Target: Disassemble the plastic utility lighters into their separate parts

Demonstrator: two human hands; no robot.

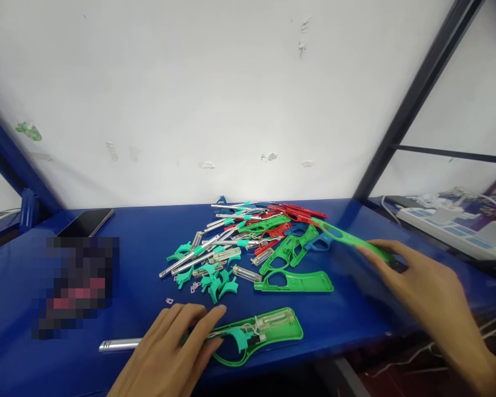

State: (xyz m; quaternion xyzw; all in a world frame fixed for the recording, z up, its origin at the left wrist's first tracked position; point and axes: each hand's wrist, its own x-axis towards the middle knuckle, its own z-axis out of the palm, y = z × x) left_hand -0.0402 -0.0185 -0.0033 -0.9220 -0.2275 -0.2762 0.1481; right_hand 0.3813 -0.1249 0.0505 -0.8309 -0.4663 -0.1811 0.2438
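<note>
My left hand (171, 347) is closed over the front of a half-built long-nozzle lighter (295, 333) near the table's front edge. Its green lower shell lies open side up, with a clear fuel tank, a teal trigger (240, 337) and white wires inside. The metal tube (119, 345) sticks out left from under my fingers. On the right, my right hand (421, 275) grips a green lighter shell half (351, 240) by its wide end, raised above the table. Beyond my left hand lie several loose teal triggers (215, 284) and clear fuel tanks (246, 273).
A pile of green, red and blue shell halves (295, 281) and metal tubes (198, 251) covers the blue table (149, 226) towards the wall. A phone (86, 222) and a blurred-out item (76, 286) lie left. White power strips (446, 231) stand right, behind a dark frame post (413, 105).
</note>
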